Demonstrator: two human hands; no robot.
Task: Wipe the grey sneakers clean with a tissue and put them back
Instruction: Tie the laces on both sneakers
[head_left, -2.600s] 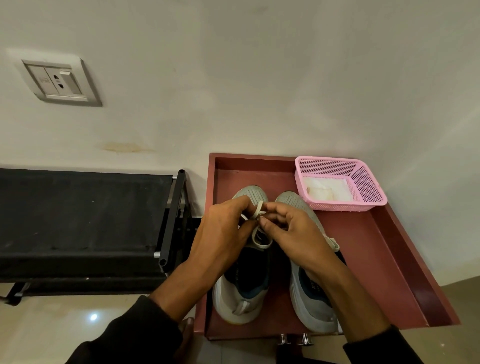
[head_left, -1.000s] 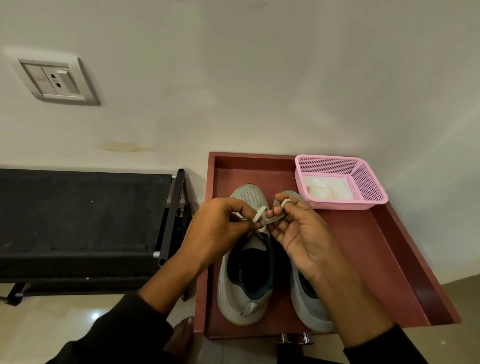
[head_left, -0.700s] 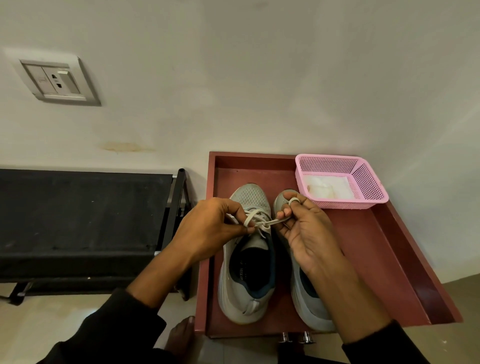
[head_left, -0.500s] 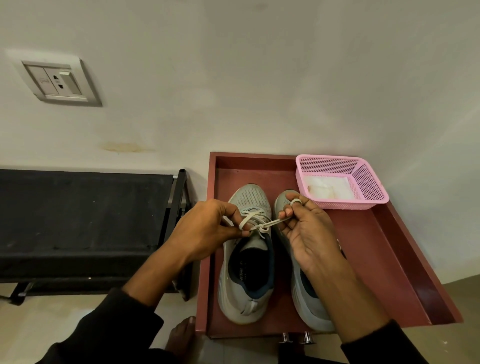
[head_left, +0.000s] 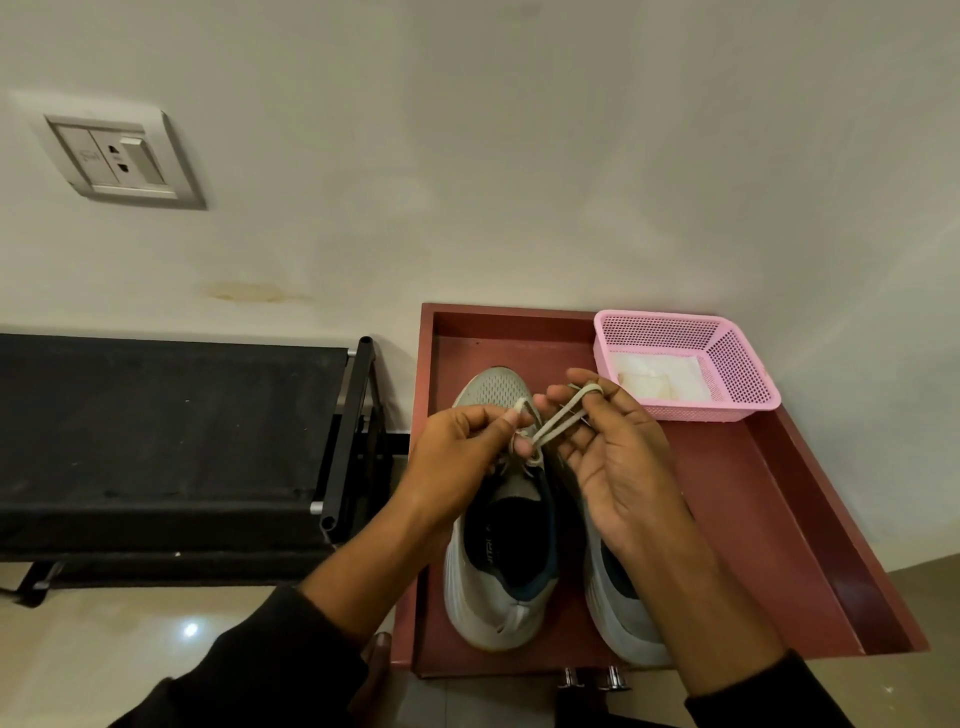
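Note:
Two grey sneakers stand side by side, toes to the wall, on a red-brown tray-top cabinet (head_left: 769, 525). The left sneaker (head_left: 498, 566) is mostly visible; the right sneaker (head_left: 613, 608) is largely hidden under my right forearm. My left hand (head_left: 457, 462) pinches a loop of the left sneaker's pale shoelace (head_left: 556, 421). My right hand (head_left: 618, 457) holds the other lace loop, which runs over its fingertips. White tissue (head_left: 660, 379) lies inside a pink plastic basket (head_left: 743, 379) at the back right of the tray.
A black fabric shoe rack (head_left: 171, 436) with a metal frame stands to the left, close to the cabinet. A wall socket (head_left: 119, 156) is on the white wall behind. Pale tiled floor (head_left: 104, 639) lies below, with a bare foot at the cabinet's front edge.
My hands have drawn together again above the left sneaker's laces, and the loop on my right hand has lifted up and to the right. The sneakers have not moved.

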